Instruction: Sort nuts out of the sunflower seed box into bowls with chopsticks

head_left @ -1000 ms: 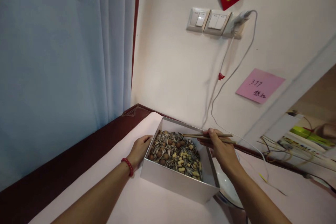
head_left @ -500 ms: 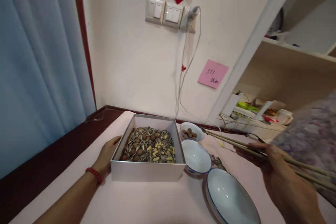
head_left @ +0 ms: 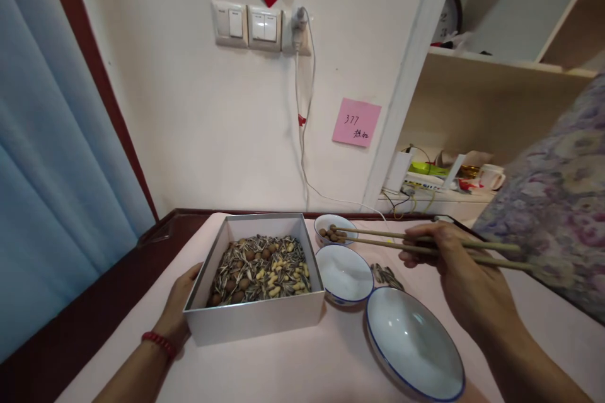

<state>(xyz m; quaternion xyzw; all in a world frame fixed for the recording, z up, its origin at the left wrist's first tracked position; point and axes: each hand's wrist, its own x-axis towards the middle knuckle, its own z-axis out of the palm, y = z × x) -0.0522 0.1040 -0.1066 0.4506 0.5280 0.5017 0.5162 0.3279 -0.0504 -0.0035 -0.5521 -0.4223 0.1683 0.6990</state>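
Observation:
My right hand (head_left: 454,264) is closed round a pair of wooden chopsticks (head_left: 378,238). Their tips, slightly apart, reach into the small bowl (head_left: 348,224), among several round brown nuts (head_left: 332,234). My left hand (head_left: 177,302), wearing a red bead bracelet, presses along the left side of a silver-grey box (head_left: 255,322); its fingertips are partly hidden. Inside the box lie striped sunflower seeds (head_left: 258,245), more brown nuts and yellow peanuts (head_left: 276,280). A medium white bowl (head_left: 343,271) and a large one (head_left: 411,340) stand between box and right hand; nothing shows in either.
Loose sunflower seeds (head_left: 387,277) lie on the pink cloth (head_left: 265,368) beside the bowls. A white cable (head_left: 305,164) runs from the wall socket down behind the table. A person's floral clothing (head_left: 558,189) is at the right. Shelves (head_left: 501,63) stand beyond.
My right hand has moved left with the chopsticks, and their tips are now in the small bowl among the nuts. My left hand stays at the box. The view has shifted.

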